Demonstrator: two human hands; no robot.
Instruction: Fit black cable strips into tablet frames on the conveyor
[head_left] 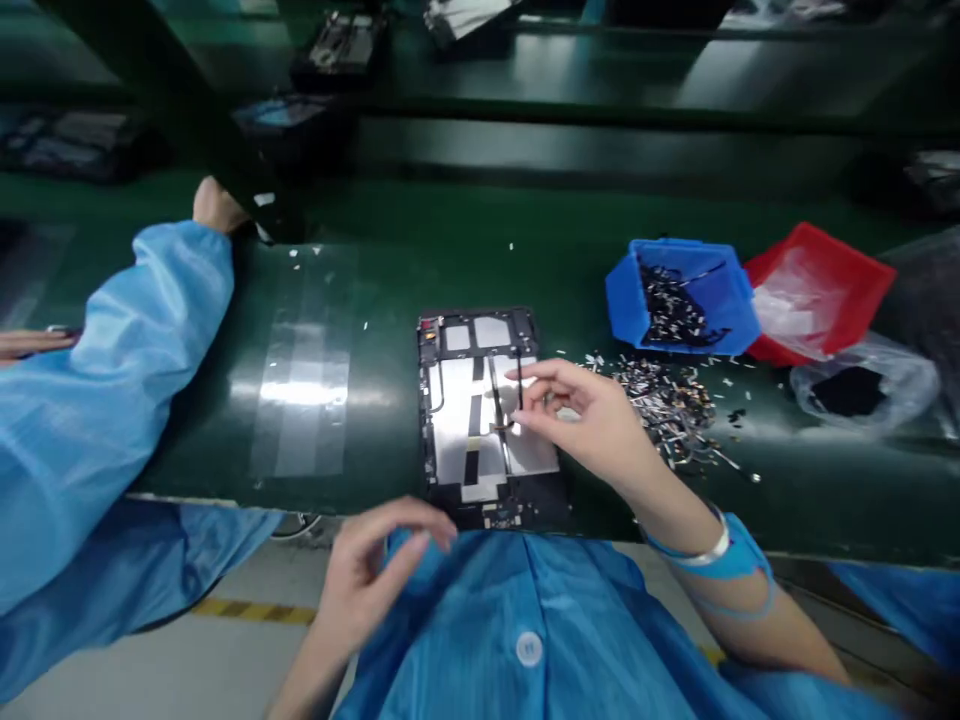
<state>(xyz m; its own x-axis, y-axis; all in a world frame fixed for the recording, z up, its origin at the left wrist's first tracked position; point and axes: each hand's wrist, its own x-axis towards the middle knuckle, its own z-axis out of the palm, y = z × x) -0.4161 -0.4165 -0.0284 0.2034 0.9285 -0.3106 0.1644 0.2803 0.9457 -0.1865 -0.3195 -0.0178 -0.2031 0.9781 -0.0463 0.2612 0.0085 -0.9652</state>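
Note:
An opened tablet (457,400) lies on the green table in front of me, its inside facing up with pale battery panels and dark strips across them. Over its right half, my right hand (574,410) pinches a thin black strip (519,372) between thumb and fingers. Whether the strip's lower end touches the tablet, I cannot tell. My left hand (382,560) hovers off the table's front edge, close to the tablet's lower left corner. Its thumb and forefinger are apart with nothing between them. A blue wrist strap (720,560) circles my right wrist.
Right of the tablet lies a pile of small parts (667,405), below a blue bin (622,300) of black bits. Beyond are a red bin (855,285) and a plastic bag (915,385). Clear film (307,420) lies left. A co-worker's blue sleeve (165,310) reaches in there, beside a dark post (187,110).

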